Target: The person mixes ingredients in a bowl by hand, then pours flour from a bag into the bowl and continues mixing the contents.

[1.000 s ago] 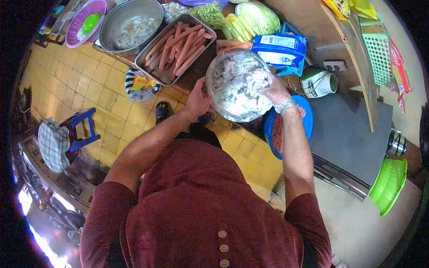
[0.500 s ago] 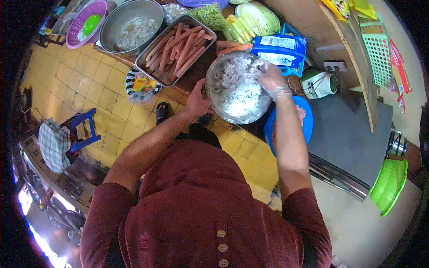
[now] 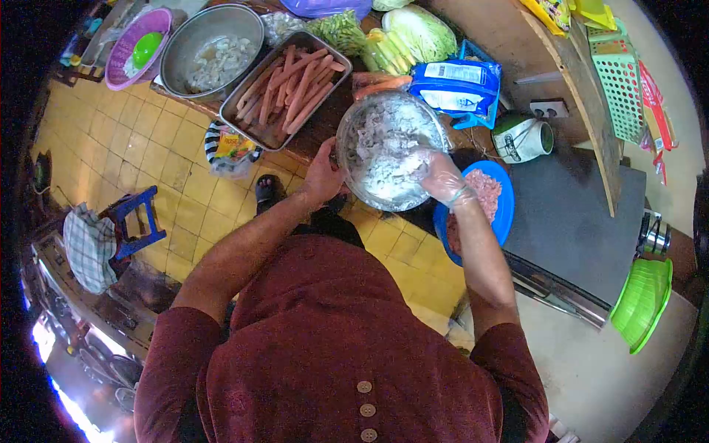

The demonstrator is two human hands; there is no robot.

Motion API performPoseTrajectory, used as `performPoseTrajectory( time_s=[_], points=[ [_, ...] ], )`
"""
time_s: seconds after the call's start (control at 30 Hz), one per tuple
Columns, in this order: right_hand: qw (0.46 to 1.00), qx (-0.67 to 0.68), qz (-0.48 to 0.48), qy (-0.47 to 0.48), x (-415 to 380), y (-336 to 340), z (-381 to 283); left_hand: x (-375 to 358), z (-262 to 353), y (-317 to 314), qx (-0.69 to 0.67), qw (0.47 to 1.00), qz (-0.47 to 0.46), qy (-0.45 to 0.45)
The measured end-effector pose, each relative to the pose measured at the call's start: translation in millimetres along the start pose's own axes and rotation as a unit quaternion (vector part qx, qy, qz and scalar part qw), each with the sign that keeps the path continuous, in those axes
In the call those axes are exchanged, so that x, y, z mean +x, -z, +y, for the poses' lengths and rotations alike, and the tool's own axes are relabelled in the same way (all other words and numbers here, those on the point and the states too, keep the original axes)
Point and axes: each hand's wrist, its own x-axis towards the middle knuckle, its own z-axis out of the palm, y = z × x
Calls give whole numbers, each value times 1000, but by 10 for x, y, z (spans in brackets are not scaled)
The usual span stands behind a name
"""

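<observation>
Fingers of my left hand are clamped on the rim of a metal mixing bowl at its nine o'clock, as seen from my head camera. At the bowl's four o'clock my right hand, in a clear plastic glove, dips its fingertips into the flour-coated pieces; whether those fingers are apart or together I cannot tell, since the white mixture and the glove hide them. The bowl sits at the near edge of the tabletop.

Around the bowl, a blue plastic basin of minced meat lies at four o'clock, partly behind my right wrist. Carrots are just beside the bowl at twelve, with a napa cabbage farther out towards half past twelve. Blue-and-white packets lie towards one to two o'clock. At ten o'clock I see a rectangular metal tray of long pinkish-orange sticks, and beyond it a large round metal pot holding pale, wet pieces.
</observation>
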Motion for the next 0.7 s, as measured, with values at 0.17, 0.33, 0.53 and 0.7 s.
performPoseTrajectory(
  time_s=[0.17,0.33,0.53,0.7],
  points=[
    [995,-37,-93,29,289,358,5,-60,88,1,-63,998,-12,21],
    [987,-114,36,105,1161,-11,167,-39,70,-18,-47,999,-4,17],
    [988,-130,-57,61,1346,-386,9,-71,100,-59,-97,993,46,47],
    [977,-143,-151,43,924,-169,-221,-3,-105,-87,-108,992,49,48]
  ],
)
